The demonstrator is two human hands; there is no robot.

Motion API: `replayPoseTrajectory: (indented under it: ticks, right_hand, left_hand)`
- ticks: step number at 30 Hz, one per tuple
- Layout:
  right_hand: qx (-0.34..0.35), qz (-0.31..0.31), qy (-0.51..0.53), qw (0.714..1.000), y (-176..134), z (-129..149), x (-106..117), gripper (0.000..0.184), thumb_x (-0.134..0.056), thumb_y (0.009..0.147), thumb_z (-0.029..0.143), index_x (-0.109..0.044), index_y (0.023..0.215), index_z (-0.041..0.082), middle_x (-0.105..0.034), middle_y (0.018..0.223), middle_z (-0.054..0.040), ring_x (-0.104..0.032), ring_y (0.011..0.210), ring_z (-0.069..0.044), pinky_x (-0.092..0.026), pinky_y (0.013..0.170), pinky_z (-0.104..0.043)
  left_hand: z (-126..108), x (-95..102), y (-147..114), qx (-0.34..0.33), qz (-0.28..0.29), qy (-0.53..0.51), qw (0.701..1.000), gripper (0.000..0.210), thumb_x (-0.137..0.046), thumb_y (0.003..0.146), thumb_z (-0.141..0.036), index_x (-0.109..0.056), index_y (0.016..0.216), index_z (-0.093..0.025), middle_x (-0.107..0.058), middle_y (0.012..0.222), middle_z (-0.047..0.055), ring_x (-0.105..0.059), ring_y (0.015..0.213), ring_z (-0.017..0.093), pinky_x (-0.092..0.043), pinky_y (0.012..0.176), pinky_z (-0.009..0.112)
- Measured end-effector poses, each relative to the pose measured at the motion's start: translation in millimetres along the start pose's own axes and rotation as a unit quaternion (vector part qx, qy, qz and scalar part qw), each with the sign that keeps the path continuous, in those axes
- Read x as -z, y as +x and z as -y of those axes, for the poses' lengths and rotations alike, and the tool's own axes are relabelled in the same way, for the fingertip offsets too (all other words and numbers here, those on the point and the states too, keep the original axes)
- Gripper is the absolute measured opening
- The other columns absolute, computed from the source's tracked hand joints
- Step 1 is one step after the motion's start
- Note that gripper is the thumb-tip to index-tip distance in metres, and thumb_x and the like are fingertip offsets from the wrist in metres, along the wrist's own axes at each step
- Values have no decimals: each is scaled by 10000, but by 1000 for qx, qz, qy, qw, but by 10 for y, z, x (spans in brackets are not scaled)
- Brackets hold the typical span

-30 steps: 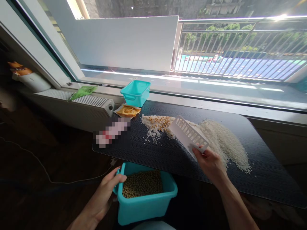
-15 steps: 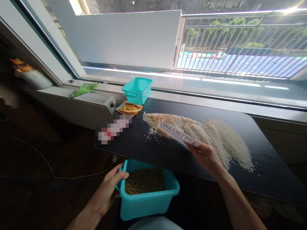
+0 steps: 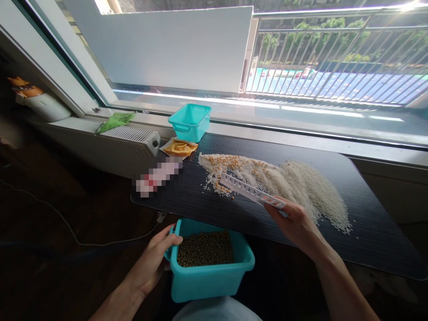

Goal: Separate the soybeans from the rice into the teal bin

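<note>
My left hand grips the left rim and handle of a turquoise plastic bin, held just below the table's front edge. Round yellow-brown beans cover its bottom. My right hand is closed on one end of a long white plastic strip with a row of slots. The strip's far end rests at or just over the near side of a spread heap of white rice. Yellow beans are mixed into the heap's left part, and a few lie loose by the strip.
On the black table, a second turquoise bin stands at the back left, beside an orange-yellow packet. A blurred-out pinkish item lies left. A radiator with a green cloth runs beneath the window.
The strip in my right hand has drawn slightly right and toward me, and a few beans and grains now lie nearer the front edge. My left hand still holds the bin.
</note>
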State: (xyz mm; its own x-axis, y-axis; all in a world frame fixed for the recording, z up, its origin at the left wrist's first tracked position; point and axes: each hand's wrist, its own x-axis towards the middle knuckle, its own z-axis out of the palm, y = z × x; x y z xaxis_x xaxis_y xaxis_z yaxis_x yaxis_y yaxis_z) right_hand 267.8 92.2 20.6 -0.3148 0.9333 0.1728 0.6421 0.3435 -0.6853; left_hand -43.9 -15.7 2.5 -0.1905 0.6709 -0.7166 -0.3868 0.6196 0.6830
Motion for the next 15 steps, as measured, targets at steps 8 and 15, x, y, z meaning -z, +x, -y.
replayPoseTrajectory:
  ticks: [8,15]
  right_hand:
    - [1,28,7,1000,-100,25,39,291,-489,927,365,-729,903,203,-742,890,-31,-682,814,-206,-528,701,-273]
    - [-21,3,1,1000,-152,-13,44,283,-505,913,364,-729,880,194,-749,899,-40,-691,852,-229,-536,696,-284]
  left_hand:
    - [25,-74,10,1,20,-3,1000,409,-777,582,-262,-653,966,-201,-511,579,-76,-470,443,99,-304,390,196]
    - [33,-117,17,8,25,1,1000,356,-767,597,-270,-651,927,-205,-573,649,-55,-521,505,117,-373,468,213]
